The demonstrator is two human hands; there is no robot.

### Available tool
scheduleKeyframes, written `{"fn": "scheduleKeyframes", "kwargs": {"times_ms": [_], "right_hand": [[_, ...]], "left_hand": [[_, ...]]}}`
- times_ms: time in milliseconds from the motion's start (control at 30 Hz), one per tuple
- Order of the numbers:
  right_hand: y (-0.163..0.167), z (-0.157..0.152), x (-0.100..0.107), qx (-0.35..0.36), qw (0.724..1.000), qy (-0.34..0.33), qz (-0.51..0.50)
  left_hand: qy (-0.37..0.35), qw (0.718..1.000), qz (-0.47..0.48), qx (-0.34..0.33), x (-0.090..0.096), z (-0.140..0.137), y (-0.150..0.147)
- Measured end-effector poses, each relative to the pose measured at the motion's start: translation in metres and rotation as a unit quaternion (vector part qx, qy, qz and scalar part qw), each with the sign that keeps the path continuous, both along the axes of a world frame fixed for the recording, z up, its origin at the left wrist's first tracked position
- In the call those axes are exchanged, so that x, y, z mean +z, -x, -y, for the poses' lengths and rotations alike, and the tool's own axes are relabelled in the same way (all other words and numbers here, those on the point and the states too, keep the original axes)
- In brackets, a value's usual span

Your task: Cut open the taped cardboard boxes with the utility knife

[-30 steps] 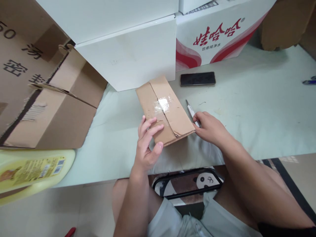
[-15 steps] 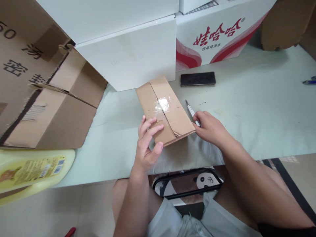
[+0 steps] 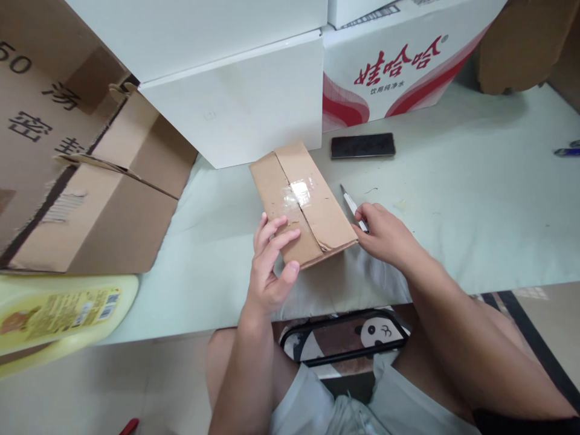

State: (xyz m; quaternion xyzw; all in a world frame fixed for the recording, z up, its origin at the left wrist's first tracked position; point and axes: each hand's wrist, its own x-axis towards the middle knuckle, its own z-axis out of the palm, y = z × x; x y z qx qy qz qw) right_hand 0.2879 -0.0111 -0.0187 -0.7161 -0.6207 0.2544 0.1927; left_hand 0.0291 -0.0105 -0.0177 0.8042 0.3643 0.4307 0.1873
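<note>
A small brown cardboard box [image 3: 290, 208] lies at a slant on the pale green cloth, clear tape across its middle seam. My left hand [image 3: 272, 260] rests on its near left part, fingers spread over the top and thumb at the near edge. Beside the near right corner, my right hand [image 3: 383, 232] has its fingers curled around the lower end of a slim white tool with a dark pointed tip [image 3: 348, 202]. Whether that tool is a pen or a craft knife I cannot tell. The right fingertips are partly hidden by the box corner.
A black phone [image 3: 363, 145] lies behind the tool. White cartons [image 3: 240, 103] and a red-and-white carton [image 3: 385, 78] stand at the back. On the left are a large brown carton [image 3: 122, 211] and a yellow bottle [image 3: 67, 311]. Pens [image 3: 566, 152] lie far right.
</note>
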Motion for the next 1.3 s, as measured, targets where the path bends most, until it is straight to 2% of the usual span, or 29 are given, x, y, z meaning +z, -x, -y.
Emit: {"fn": "scheduleKeyframes", "kwargs": {"times_ms": [633, 867, 1300], "right_hand": [[0.0007, -0.0003, -0.0011, 0.034, 0.999, 0.006, -0.016], [0.0012, 0.0002, -0.0031, 0.04, 0.999, -0.022, -0.018], [0.0017, 0.0005, -0.0001, 0.038, 0.999, -0.006, -0.02]], "left_hand": [[0.01, 1.0, -0.009, 0.0, 0.0004, 0.0009, 0.0007], [0.007, 1.0, -0.01, 0.0, 0.0007, 0.0002, 0.0007], [0.005, 1.0, -0.005, 0.003, 0.0, 0.0008, 0.0002]]}}
